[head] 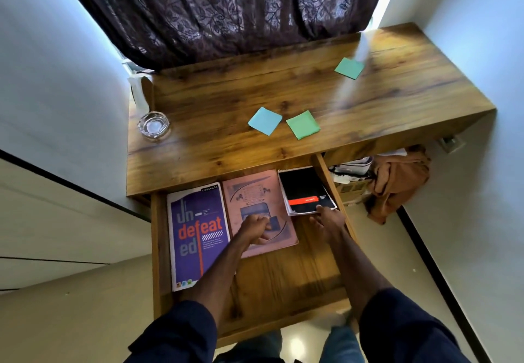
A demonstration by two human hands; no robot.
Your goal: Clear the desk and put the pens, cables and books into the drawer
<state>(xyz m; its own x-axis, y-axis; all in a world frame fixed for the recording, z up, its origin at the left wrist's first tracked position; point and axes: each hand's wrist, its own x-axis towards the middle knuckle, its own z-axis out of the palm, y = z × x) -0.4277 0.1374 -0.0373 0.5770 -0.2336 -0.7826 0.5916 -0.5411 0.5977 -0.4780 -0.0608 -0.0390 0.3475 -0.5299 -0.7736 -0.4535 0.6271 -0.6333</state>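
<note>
Head view: the drawer (283, 283) stands pulled out below the wooden counter (226, 147) and holds three books side by side, a purple notebook (195, 235) at the left wall, a pink book (256, 192) in the middle and a black spiral notebook (304, 188) against the right wall. The left hand (255, 228) rests on the pink book with fingers curled into a loose fist that grips nothing visible, while the right hand (329, 221) lies flat with fingers spread, the fingertips touching the near edge of the black spiral notebook. On the counter remain three sticky notes (265, 121) and a glass ashtray (153, 125) at the left edge.
</note>
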